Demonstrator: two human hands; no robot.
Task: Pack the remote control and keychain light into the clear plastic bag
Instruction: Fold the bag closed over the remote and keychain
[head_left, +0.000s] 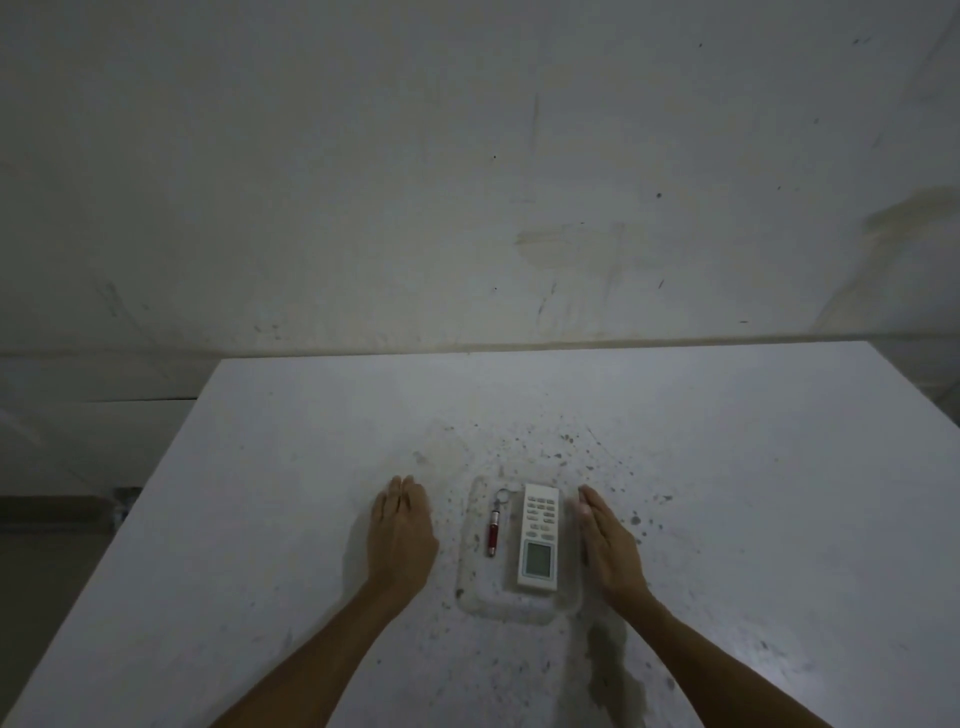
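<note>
A clear plastic bag (480, 597) lies flat on the white table (727, 493). Over the bag's area sit a white remote control (539, 538), screen end towards me, and to its left a small red keychain light (493, 532) with a metal ring at its far end. I cannot tell whether they lie on the bag or inside it. My left hand (400, 530) rests palm down on the table, left of the bag, holding nothing. My right hand (608, 545) stands on its edge with fingers straight, against the bag's right side next to the remote.
The table top is speckled with dark spots around the bag. A stained white wall (467, 182) rises behind the table's far edge. The table's left edge drops off to a dim floor (52, 571).
</note>
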